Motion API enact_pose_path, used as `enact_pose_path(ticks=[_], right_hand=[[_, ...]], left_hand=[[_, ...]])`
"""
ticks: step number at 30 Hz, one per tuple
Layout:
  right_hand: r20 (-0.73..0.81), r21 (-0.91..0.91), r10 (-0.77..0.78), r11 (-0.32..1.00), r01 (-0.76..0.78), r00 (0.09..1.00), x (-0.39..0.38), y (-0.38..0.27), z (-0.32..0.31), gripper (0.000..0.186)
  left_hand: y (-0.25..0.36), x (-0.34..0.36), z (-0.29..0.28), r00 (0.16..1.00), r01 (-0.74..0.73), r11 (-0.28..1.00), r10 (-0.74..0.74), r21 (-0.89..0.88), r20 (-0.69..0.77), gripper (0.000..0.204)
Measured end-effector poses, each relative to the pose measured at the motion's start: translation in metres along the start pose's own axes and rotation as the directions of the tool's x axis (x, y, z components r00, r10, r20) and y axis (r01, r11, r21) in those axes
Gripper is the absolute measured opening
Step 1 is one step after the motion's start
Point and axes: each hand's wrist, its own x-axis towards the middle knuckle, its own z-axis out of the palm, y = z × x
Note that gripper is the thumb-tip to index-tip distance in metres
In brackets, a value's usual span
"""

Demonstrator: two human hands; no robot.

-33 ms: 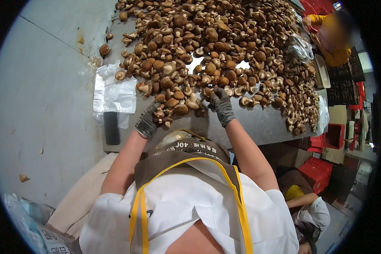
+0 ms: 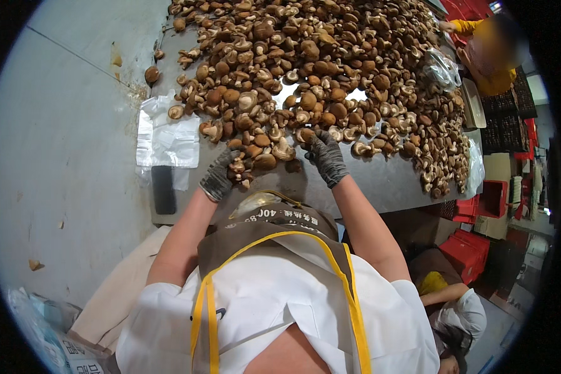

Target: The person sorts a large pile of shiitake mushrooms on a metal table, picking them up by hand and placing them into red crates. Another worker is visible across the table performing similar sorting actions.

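Brown shiitake mushrooms (image 2: 330, 56) cover most of the grey metal table (image 2: 380, 181) in a wide heap. Both my hands wear grey striped gloves. My left hand (image 2: 217, 177) rests at the near left of a small cluster of mushrooms (image 2: 254, 151), its fingers stretched along the edge and touching it. To the right, my right hand (image 2: 328, 159) has its fingers bent in a pinch on a brown mushroom (image 2: 305, 135) at the front of the heap. Its fingertips are partly hidden. One dark mushroom (image 2: 293, 166) lies on the metal between my hands.
Clear plastic bags (image 2: 167, 131) and a black phone-like slab (image 2: 164, 190) lie at the table's left end. Another bag (image 2: 442, 70) sits on the heap near a person in yellow (image 2: 489, 56). Red crates (image 2: 464, 254) stand right, near another person (image 2: 458, 315).
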Motion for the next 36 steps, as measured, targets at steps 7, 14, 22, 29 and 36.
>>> enact_pose_path(ticks=[7,14,22,29,36], right_hand=[[0.27,-0.082,-0.196,0.971,0.225,0.943,0.011,0.04,-0.016,0.026],[0.247,-0.429,0.137,0.903,-0.018,0.959,-0.013,0.016,0.013,0.031],[0.368,-0.83,-0.502,0.203,0.52,0.783,0.056,-0.013,0.059,0.042],[0.105,-0.981,0.02,0.163,0.101,0.994,0.093,-0.06,0.11,0.053],[0.388,-0.871,-0.28,0.198,0.449,0.878,0.103,-0.02,0.073,0.041]], left_hand=[[-0.015,0.056,0.041,0.998,0.068,0.838,-0.047,0.542,-0.051,0.046],[-0.026,0.062,0.039,0.983,0.184,0.583,-0.095,0.792,-0.159,0.032],[-0.009,0.064,0.004,0.917,0.0,0.746,0.266,0.666,-0.298,0.028],[0.004,0.059,0.009,0.916,-0.005,0.582,0.328,0.813,-0.229,0.028],[0.008,0.05,-0.002,0.913,0.034,0.803,0.217,0.595,-0.345,0.025]])
